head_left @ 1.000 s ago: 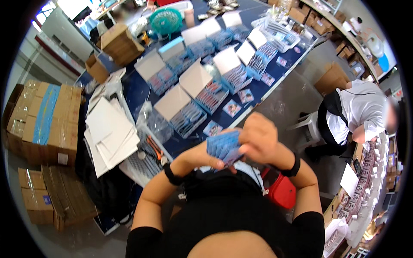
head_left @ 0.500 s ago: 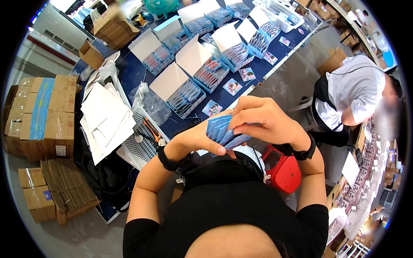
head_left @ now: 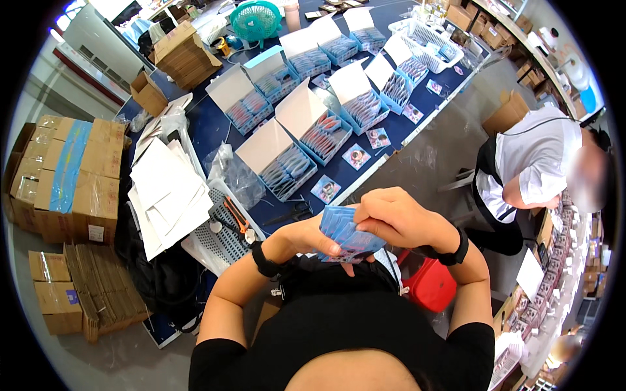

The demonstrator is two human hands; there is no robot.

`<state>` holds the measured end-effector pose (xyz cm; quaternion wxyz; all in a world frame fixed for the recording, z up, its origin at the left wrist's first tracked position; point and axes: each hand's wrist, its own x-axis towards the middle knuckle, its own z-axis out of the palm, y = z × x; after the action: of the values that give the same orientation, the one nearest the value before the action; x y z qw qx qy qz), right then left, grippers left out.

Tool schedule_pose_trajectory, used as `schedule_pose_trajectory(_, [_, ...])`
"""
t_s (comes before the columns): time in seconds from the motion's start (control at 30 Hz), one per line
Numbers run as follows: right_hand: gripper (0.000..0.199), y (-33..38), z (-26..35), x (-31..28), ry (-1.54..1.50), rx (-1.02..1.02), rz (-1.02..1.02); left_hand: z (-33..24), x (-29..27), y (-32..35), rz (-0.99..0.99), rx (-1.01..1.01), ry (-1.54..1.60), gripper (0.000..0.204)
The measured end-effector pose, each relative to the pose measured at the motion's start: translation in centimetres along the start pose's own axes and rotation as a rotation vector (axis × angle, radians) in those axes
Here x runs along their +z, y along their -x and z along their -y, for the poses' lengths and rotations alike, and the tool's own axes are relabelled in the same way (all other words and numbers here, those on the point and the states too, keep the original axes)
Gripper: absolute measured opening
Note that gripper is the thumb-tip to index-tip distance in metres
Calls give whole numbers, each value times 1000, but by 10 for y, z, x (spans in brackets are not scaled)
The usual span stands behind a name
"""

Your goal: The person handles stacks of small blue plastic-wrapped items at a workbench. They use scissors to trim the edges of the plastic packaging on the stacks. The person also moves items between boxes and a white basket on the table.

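A fanned stack of blue card packets [head_left: 342, 229] is held in front of my waist. My left hand [head_left: 312, 236] grips the stack from its left side, with the thumb across the packets. With thumb and fingers pinched, my right hand [head_left: 396, 218] grasps the upper right edge of the same packets. Beyond my hands, open light-blue boxes with white lids, such as the nearest box [head_left: 287, 171], stand in rows on the dark blue table [head_left: 274, 212], filled with similar packets. A square picture card [head_left: 325, 188] lies in front of the nearest box.
To the left, a white basket [head_left: 218, 244] holds an orange-handled cutter, beside white sheets [head_left: 169, 195]. Cartons [head_left: 85, 163] are stacked at the far left. A red stool [head_left: 432, 285] stands at my right, and a person in white [head_left: 538, 156] sits further right. A green fan [head_left: 255, 21] stands at the back.
The packets have tilted, showing more of their faces, and both hands sit slightly lower. My view has shifted, bringing more of the table's back into sight.
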<state>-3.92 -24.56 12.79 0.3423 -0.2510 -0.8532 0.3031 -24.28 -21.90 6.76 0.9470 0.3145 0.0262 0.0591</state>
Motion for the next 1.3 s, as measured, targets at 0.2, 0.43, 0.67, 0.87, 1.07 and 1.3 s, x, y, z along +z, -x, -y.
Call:
schedule_pose_trajectory(0.2, [18, 0, 2, -1, 270, -94, -26, 0, -4, -1, -1, 27, -66, 80])
schedule_pose_trajectory(0.43, [16, -3, -1, -6, 228, -152, -29, 1, -6, -7, 3, 61, -90, 79])
schedule_pose_trajectory(0.67, [16, 7, -11, -5, 388, -237, -59, 2, -2, -16, 23, 18, 32, 80])
schedule_pose_trajectory(0.87, [16, 16, -16, -11, 410, -192, -17, 5, -8, -25, 4, -20, -50, 80])
schedule_pose_trajectory(1.07, [11, 21, -28, -21, 51, -32, -30, 8, -12, -37, 36, 25, -94, 77])
schedule_pose_trajectory(1.3, [10, 19, -32, -34, -69, -82, 162, 13, -21, -40, -58, -50, -270, 82])
